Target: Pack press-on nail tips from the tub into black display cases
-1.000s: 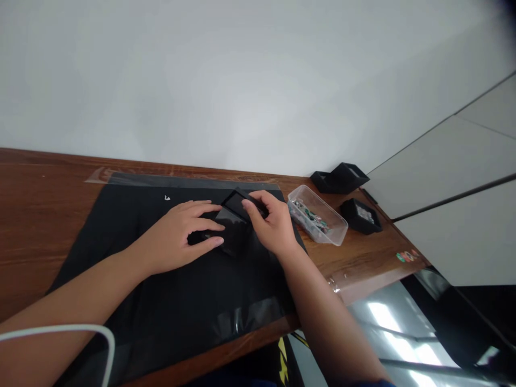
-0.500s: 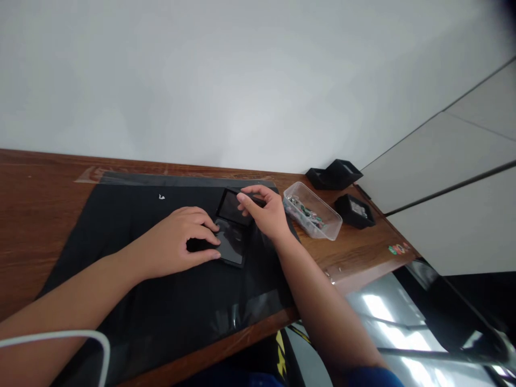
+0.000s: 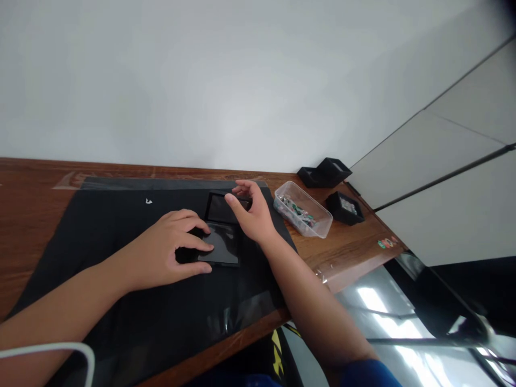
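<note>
Two flat black rectangular pieces lie edge to edge on a black mat [image 3: 121, 344]. The upper one is a frame-rimmed black piece [image 3: 221, 209]; the lower one is a glossy dark panel [image 3: 223, 244] with a pale reflection. I cannot tell whether they are joined. My left hand [image 3: 173, 250] rests with stretched, spread fingers at the left edge of the glossy panel, fingertips touching it. My right hand [image 3: 253, 212] is over the right end of the framed piece, thumb and fingers apart. It partly hides that end, and nothing shows in its grasp.
Right of the mat stands a clear plastic tub [image 3: 300, 215] of small wrapped items. Beyond it are black boxes [image 3: 324, 173] and another black box [image 3: 345, 208] with pale contents. A white scrap [image 3: 149, 201] lies on the mat. A white cable [image 3: 76, 346] crosses at lower left.
My right hand's thumb and fingers have moved apart from a near-pinch over the framed piece. My left hand stays at the glossy panel. The whole view has shifted slightly.
</note>
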`<act>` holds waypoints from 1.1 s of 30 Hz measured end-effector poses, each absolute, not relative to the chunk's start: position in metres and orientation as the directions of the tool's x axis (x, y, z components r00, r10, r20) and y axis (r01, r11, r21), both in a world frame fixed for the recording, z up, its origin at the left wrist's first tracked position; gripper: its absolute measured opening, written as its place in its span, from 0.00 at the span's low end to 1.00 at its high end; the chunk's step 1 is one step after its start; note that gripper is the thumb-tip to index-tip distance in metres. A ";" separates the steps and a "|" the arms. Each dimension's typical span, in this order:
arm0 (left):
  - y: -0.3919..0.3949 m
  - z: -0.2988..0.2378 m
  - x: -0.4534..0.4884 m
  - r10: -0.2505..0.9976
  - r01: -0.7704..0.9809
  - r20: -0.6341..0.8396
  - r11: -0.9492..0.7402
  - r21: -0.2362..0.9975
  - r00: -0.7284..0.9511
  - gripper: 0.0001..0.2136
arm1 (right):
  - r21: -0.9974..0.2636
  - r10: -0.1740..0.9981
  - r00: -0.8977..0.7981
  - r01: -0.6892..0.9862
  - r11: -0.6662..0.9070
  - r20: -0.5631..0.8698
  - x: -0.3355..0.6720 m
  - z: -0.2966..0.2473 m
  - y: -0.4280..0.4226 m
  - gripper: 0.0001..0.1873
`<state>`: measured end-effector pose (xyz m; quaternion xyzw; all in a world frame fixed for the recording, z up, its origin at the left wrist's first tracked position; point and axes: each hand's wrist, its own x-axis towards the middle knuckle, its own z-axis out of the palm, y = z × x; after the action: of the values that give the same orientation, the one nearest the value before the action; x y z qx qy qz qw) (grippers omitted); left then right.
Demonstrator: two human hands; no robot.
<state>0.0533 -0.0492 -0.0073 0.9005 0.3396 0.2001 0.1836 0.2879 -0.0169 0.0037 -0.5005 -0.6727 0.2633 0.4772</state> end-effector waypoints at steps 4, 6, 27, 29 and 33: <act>-0.047 -0.012 0.054 0.685 0.533 0.211 -0.692 0.487 0.697 0.13 | -0.691 0.875 -0.064 0.588 0.421 0.479 0.292 0.012 -0.024 0.23; -0.047 -0.013 0.054 0.688 0.543 0.191 -0.687 0.483 0.700 0.12 | -0.657 0.867 -0.068 0.624 0.423 0.494 0.293 0.015 -0.025 0.20; -0.043 -0.019 0.050 0.741 0.604 0.185 -0.644 0.469 0.646 0.18 | -0.364 0.846 0.097 0.924 0.120 0.524 0.351 0.095 -0.029 0.16; -0.043 -0.021 0.050 0.735 0.588 0.202 -0.650 0.481 0.647 0.18 | -0.118 0.929 0.140 0.987 -0.105 0.343 0.376 0.104 -0.013 0.17; -0.044 -0.020 0.051 0.747 0.588 0.184 -0.629 0.509 0.639 0.18 | 0.137 0.976 0.182 0.977 -0.165 -0.118 0.407 0.086 0.018 0.22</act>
<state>0.0507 -0.0443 -0.0199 0.8815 0.3784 0.1927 0.2062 0.4068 0.0180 0.0855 -0.7633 -0.6397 0.0012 -0.0906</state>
